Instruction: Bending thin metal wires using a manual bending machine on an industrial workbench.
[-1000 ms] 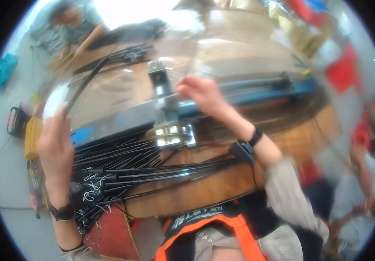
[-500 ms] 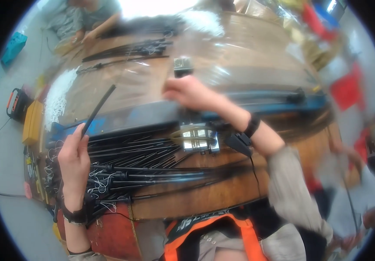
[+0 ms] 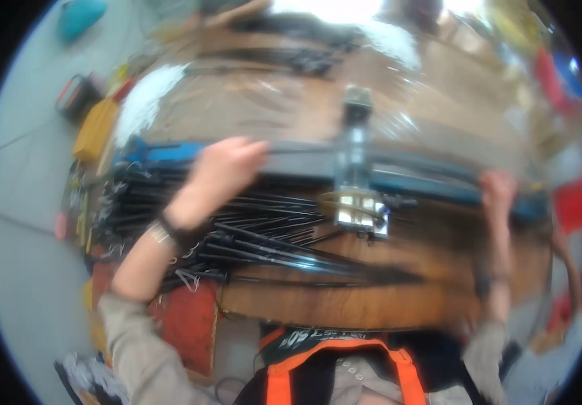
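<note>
My left hand (image 3: 227, 169) is closed over the left part of a long grey-blue rail (image 3: 432, 177). A thin black rod (image 3: 301, 147) runs to the right from its fingers, toward a metal clamp-like fixture (image 3: 354, 145) across the rail. My right hand (image 3: 499, 192) is at the rail's far right end, smeared by motion, so its grip does not show. Below the rail lies a heap of black rods (image 3: 270, 209) with white strings at their left ends. A silver block with yellowish tubing (image 3: 359, 209) sits at the fixture's near end.
Across the table, another person's arm (image 3: 240, 12) shows near more black rods (image 3: 311, 59). White strings lie in a pile (image 3: 149, 101) at the table's left edge. A yellow box (image 3: 95, 129) stands beside it. A red box (image 3: 186, 324) is at the near left.
My left hand has moved right, and its black rod has swung from upright to lying along the rail. My right hand has gone from the fixture to the rail's right end. The view has shifted.
</note>
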{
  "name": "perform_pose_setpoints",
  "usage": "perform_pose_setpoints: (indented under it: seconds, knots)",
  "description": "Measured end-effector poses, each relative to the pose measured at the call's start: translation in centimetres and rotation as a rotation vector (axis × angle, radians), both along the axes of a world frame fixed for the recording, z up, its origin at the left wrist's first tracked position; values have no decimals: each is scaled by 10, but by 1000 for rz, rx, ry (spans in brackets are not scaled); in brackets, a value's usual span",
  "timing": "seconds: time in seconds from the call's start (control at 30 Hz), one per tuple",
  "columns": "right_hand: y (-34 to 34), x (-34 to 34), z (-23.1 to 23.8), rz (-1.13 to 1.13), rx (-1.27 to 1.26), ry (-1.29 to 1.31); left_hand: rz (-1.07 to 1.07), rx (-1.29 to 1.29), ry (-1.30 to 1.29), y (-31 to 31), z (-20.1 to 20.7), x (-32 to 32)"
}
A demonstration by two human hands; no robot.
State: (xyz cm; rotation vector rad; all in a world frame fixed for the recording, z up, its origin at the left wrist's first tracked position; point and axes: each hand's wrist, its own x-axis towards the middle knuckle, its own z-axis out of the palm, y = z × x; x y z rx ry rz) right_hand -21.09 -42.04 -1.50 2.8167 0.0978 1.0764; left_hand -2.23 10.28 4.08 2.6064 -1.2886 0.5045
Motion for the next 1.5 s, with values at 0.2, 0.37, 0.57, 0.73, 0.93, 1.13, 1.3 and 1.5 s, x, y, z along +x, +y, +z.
perform_pose_setpoints:
  seconds: [0.2, 0.37, 0.57, 0.73, 0.93, 1.13, 1.3, 1.5]
  knots:
    - [8, -4, 5, -93, 244, 14, -215, -142, 83, -84, -29, 28]
    - [-8, -5, -20, -162, 210, 60, -155, -66, 270, -92, -36, 26]
    - [-3, -16, -15, -199, 252, 53, -220, -173, 225, -89, -43, 25]
    - [51, -4, -12, 14, 116, -28, -128, -100, 220, -94, -48, 24]
    - [123, -27, -20, 177, 257, 45, -47, -31, 238, -113, -42, 17]
    - [146, -25, -28, 191, 398, 110, -2, 6, 262, -115, -38, 16]
    - [158, -4, -38, 271, 477, 75, 8, -4, 281, -114, -37, 13]
    - [161, -5, -51, 304, 728, 161, -122, -107, 125, -112, -56, 19]
